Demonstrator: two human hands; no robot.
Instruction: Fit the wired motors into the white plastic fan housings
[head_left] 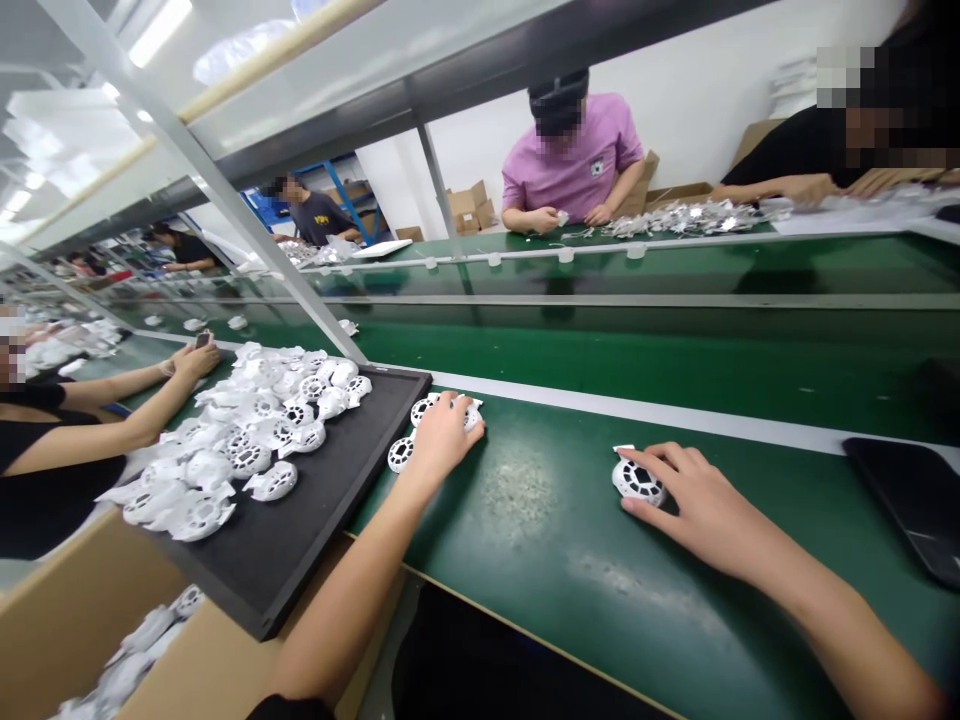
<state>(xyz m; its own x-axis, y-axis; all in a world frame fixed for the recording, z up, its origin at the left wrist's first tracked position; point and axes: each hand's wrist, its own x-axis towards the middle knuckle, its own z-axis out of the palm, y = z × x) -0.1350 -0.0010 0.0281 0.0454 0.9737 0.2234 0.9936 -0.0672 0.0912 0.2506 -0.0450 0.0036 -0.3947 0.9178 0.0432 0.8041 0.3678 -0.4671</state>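
Note:
My right hand (697,500) has its thumb and fingers around the edge of a round white plastic housing (639,482) with dark slotted openings, low over the green bench. My left hand (444,440) is curled over another white slotted housing (472,416), partly covered by the fingers. Two more housings lie right beside that hand: an upper one (421,410) and a lower one (401,455), close to the tray's edge. To the left, a black tray (337,500) bears a heap of similar white housings (247,452).
A dark phone-like slab (907,500) lies at the right. Below the tray stands a cardboard box (67,600) holding more white parts. A sloping metal post (247,220) rises behind the tray. A co-worker's hands (196,358) are at the left; other people sit across the green line (600,345).

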